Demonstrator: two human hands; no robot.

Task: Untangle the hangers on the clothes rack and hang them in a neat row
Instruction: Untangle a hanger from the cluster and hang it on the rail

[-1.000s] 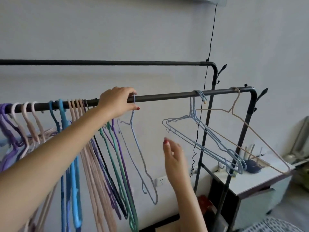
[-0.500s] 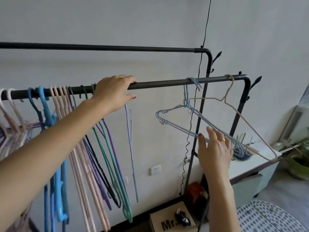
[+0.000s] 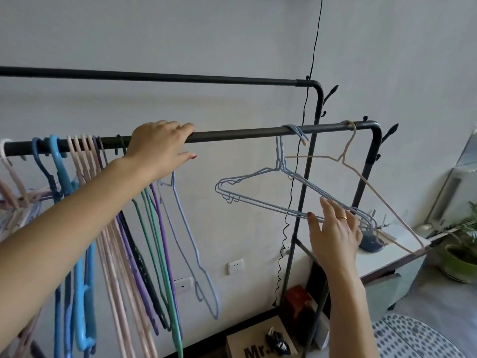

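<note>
Two hands are at work on the front rail [image 3: 232,134]: my left hand [image 3: 157,148] lies over it with fingers relaxed, no longer pinching the hook of the pale blue wire hanger [image 3: 191,244], which now hangs beside the tidy row at the rail's left end. My right hand [image 3: 333,228] has risen — fingers spread, touching the lower bars of the blue hanger cluster [image 3: 271,187] near the rail's right end. That tangle and the beige hanger [image 3: 361,177] at the right corner remain, I judge.
</note>
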